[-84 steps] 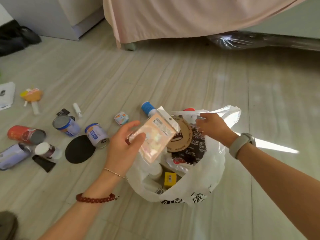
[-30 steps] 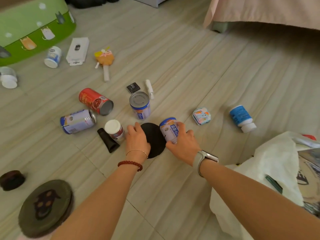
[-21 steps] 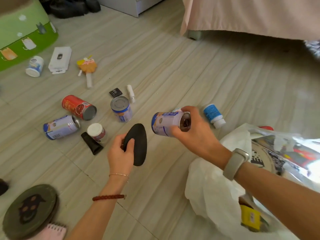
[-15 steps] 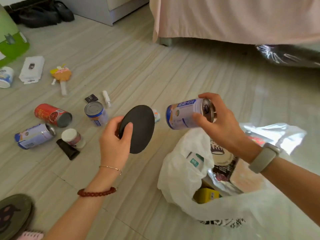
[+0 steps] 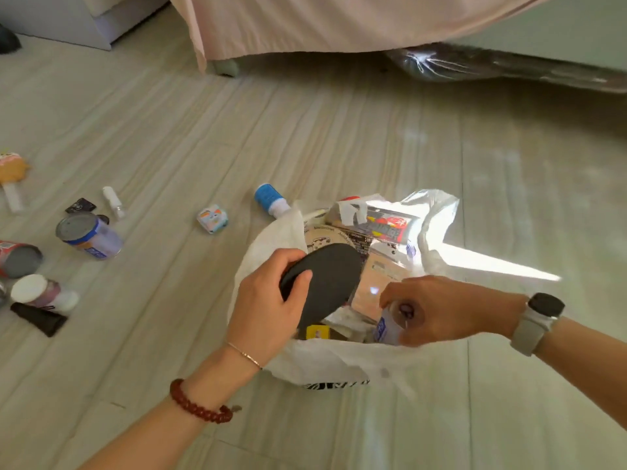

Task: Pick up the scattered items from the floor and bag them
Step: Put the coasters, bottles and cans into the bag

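With the left hand [image 5: 268,308] gripping the black disc [image 5: 324,283] and the right hand [image 5: 448,312] the can [image 5: 390,325] over the bag [image 5: 325,364] at frame centre, each was best lowered in before letting go.

The floor [image 5: 339,137] shows a pale wood-grain finish with a soft sheen. The bag [image 5: 325,362] is thin white plastic, crinkled (translucent where sunlit). The black disc [image 5: 325,283] looks matt and smooth. The upright can [image 5: 89,235] has a dull metal lid.
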Available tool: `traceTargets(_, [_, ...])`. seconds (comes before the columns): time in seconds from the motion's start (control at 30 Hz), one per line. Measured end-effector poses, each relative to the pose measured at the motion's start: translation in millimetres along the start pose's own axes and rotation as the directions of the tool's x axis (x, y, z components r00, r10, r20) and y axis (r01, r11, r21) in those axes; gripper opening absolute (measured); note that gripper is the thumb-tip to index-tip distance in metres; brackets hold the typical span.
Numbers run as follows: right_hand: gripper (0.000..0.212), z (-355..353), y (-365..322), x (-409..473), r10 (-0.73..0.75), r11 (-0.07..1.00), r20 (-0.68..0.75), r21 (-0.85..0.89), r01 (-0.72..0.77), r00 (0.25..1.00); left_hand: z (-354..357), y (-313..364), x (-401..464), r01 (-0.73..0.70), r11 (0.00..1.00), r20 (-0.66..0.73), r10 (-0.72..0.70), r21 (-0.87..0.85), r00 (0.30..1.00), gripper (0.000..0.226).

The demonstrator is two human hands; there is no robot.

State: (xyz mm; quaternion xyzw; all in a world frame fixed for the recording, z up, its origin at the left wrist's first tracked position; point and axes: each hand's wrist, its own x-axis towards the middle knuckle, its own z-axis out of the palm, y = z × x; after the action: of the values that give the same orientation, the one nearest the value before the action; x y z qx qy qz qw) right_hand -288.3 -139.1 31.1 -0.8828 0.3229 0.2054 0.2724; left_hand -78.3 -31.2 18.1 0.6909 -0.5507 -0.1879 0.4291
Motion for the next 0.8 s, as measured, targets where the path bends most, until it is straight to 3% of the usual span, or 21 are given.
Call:
traceTargets(0.17, [0.052, 33, 12, -19, 0.083, 0.995, 0.240, -0.074, -0.067, 0.967, 29, 5, -3, 0.038, 0.999, 0.102, -0.040, 0.028, 0.994, 0.021])
traceTargets(0.23, [0.054, 42, 19, -23, 0.107, 0.992, 0.236, -0.085, -0.089, 0.966, 36, 7, -2, 0.056, 0.998, 0.125, -0.060, 0.036, 0.990, 0.022])
traceTargets(0.43, [0.055, 46, 31, -24, 0.141, 0.987, -0.027, 0.076, -0.138, 0.990, 47, 6, 1, 0.076, 0.996, 0.130, -0.080, 0.037, 0.988, 0.020])
traceTargets(0.57, [0.054, 59, 24, -12, 0.120, 0.988, -0.050, 0.108, -0.114, 0.992, 51, 6, 1, 0.088, 0.996, 0.127, -0.088, 0.008, 0.988, 0.022])
traceTargets(0.7, [0.038, 62, 27, -3, -0.004, 0.983, -0.233, -0.180, -0.039, 0.972, 56, 2, 2, 0.192, 0.978, 0.135, -0.180, -0.083, 0.974, 0.024])
traceTargets(0.8, [0.037, 56, 42, -4, -0.092, 0.958, -0.496, -0.279, -0.058, 0.864, 59, 3, 8, 0.242, 0.959, 0.166, -0.217, -0.150, 0.962, 0.023])
